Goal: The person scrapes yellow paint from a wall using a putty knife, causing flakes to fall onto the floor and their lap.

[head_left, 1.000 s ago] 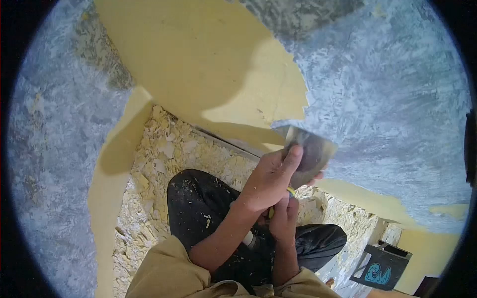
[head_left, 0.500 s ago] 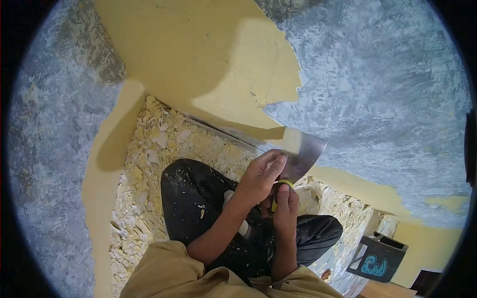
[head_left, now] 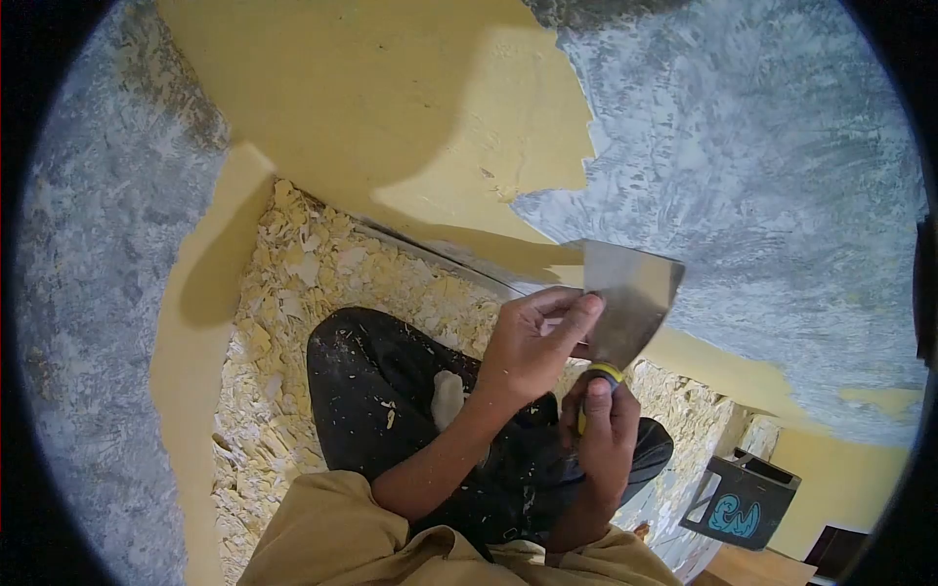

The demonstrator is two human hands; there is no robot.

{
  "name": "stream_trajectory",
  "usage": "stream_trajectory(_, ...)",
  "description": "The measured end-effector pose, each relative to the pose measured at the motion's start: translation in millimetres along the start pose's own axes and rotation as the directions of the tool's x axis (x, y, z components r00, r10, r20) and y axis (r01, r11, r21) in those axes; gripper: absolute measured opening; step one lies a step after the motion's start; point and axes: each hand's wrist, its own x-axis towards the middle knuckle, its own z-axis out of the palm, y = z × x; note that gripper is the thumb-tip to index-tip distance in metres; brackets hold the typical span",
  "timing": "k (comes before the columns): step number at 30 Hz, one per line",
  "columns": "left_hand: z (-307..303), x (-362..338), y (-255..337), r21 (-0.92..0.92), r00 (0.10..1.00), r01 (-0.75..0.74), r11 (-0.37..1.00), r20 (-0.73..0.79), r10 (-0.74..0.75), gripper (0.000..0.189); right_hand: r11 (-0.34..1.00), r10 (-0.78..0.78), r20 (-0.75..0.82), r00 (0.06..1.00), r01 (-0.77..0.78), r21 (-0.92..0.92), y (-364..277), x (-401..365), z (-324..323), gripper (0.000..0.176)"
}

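Note:
My right hand (head_left: pixel 608 430) is wrapped round the black and yellow handle of a paint scraper (head_left: pixel 625 303), its thumb pressed along the grip. The wide metal blade points up and away from me, in front of the wall. My left hand (head_left: pixel 537 347) is at the left edge of the blade, its thumb tip on the metal and its other fingers curled, partly hidden. The yellow wall paint (head_left: pixel 410 107) ends in a ragged edge beside bare grey plaster (head_left: pixel 703 166).
Peeled paint flakes (head_left: pixel 283 342) cover the floor around my crossed legs in dark trousers (head_left: pixel 362 391). A dark strip (head_left: pixel 430 249) runs along the wall's foot. A black box-like stand with a blue mark (head_left: pixel 735 513) is at the lower right. Another wall (head_left: pixel 88 293) rises at left.
Both hands and the scraper have shifted right, and the blade stands more upright. My left thumb stays by the blade's left edge.

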Motion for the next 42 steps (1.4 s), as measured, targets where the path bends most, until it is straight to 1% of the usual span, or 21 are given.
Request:
stream_trajectory(1, 4.2, 0.6, 1.3, 0.015, 1.0, 0.014, 1.0, 0.017, -0.015, 0.028, 1.0, -0.007, -0.045, 0.999, 0.007, 0.001, -3.1, -2.1, -2.1, 0.032)
stream_trajectory(3, 12.7, 0.0, 1.6, -0.034, 1.0, 0.018, 0.999, 0.017, -0.017, 0.027, 0.999, -0.025, -0.026, 0.999, 0.024, -0.038, -9.3, -5.1, -9.1, 0.032)
stream_trajectory(6, 18.8, -0.5, 3.9, -0.049, 0.999, 0.046, 0.998, -0.004, -0.046, 0.028, 0.999, 0.015, -0.049, 0.999, -0.017, -0.042, -17.8, -8.3, -11.6, 0.033)
stream_trajectory(8, 17.8, -0.5, 3.7, -0.049, 0.999, 0.039, 0.998, -0.016, -0.04, 0.028, 0.997, 0.051, -0.065, 0.997, -0.054, -0.049, -19.2, -9.5, -9.1, 0.034)
stream_trajectory(12, 14.3, 3.7, 13.8, 0.002, 1.0, -0.009, 1.0, 0.0, 0.009, 0.028, 0.999, 0.036, -0.13, 0.991, -0.04, -0.025, -21.6, -1.4, 0.3, 0.035)
stream_trajectory(14, 15.6, 3.1, 26.7, -0.001, 0.992, -0.105, 0.995, -0.066, 0.104, 0.028, 0.99, -0.094, 0.029, 0.995, 0.097, -0.101, -25.8, 7.1, -1.5, 0.035)
stream_trajectory(15, 15.3, 0.7, 29.0, -0.003, 0.993, -0.1, 0.995, -0.066, 0.1, 0.028, 0.99, -0.09, 0.027, 0.996, 0.093, -0.102, -28.7, 3.9, 0.6, 0.035)
stream_trajectory(17, 14.1, -2.4, 36.6, 0.013, 0.996, -0.073, 0.997, -0.053, 0.074, 0.029, 1.0, -0.027, 0.013, 1.0, 0.027, -0.004, -37.9, -2.1, 9.9, 0.035)
stream_trajectory(18, 14.7, -3.9, 28.5, 0.013, 0.998, -0.022, 1.0, -0.05, 0.023, 0.029, 0.999, 0.039, -0.043, 0.998, -0.04, -0.021, -33.8, -6.7, 6.9, 0.036)
stream_trajectory(19, 17.1, -3.9, 16.9, 0.048, 0.998, 0.019, 0.999, -0.054, -0.016, 0.031, 0.999, 0.027, -0.041, 0.999, -0.028, -0.024, -26.1, -9.6, 0.6, 0.036)
stream_trajectory(21, 21.4, -2.8, 1.6, 0.042, 0.997, 0.03, 0.999, -0.072, -0.027, 0.03, 0.996, 0.087, -0.021, 0.996, -0.086, 0.038, -12.7, -7.2, -10.9, 0.036)
stream_trajectory(23, 19.3, 0.0, -5.4, -0.027, 0.998, 0.032, 0.999, -0.05, -0.033, 0.031, 0.994, 0.099, -0.06, 0.993, -0.102, -0.047, -7.6, -10.9, -16.4, 0.036)
stream_trajectory(25, 20.0, -0.7, -7.7, -0.074, 1.0, 0.019, 0.997, -0.023, -0.021, 0.032, 0.998, 0.068, -0.056, 0.996, -0.068, 0.008, -12.8, -9.0, -10.8, 0.037)
stream_trajectory(27, 19.0, 0.2, -4.8, -0.001, 0.999, 0.025, 1.0, -0.03, -0.025, 0.032, 0.998, 0.069, -0.062, 0.996, -0.068, 0.016, -17.1, -7.9, -7.6, 0.036)
stream_trajectory(29, 18.9, 2.4, -3.3, -0.001, 1.0, -0.017, 1.0, -0.02, 0.017, 0.032, 0.999, 0.044, -0.012, 0.999, -0.045, -0.008, -16.2, -7.0, -11.8, 0.036)
stream_trajectory(33, 18.8, 3.5, -6.1, 0.013, 0.997, -0.071, 0.997, -0.024, 0.072, 0.032, 0.998, 0.063, -0.021, 0.998, -0.063, -0.002, -15.7, -4.2, -10.4, 0.036)
stream_trajectory(35, 21.3, 4.9, -9.9, -0.022, 0.995, -0.093, 0.995, -0.023, 0.092, 0.032, 0.998, 0.031, -0.06, 0.998, -0.034, -0.045, -12.8, -1.9, -12.1, 0.038)
stream_trajectory(37, 22.6, 7.4, -8.9, -0.056, 0.992, -0.125, 0.991, -0.025, 0.124, 0.032, 0.996, 0.011, -0.034, 0.999, -0.014, -0.091, -12.3, 2.3, -21.3, 0.038)
stream_trajectory(39, 25.3, 6.5, -5.5, 0.019, 0.996, -0.074, 0.997, -0.044, 0.074, 0.029, 0.99, 0.0, -0.008, 1.0, -0.001, -0.143, -10.2, 4.0, -26.1, 0.039)
stream_trajectory(41, 25.3, 5.3, -5.0, -0.004, 0.997, -0.068, 0.998, -0.031, 0.068, 0.029, 0.976, -0.076, -0.002, 0.997, 0.074, -0.206, -7.5, 4.2, -27.4, 0.039)
stream_trajectory(42, 24.8, 5.2, -4.5, -0.025, 0.998, -0.067, 0.997, -0.02, 0.067, 0.029, 0.976, -0.076, -0.002, 0.997, 0.074, -0.206, -9.2, 4.3, -27.5, 0.039)
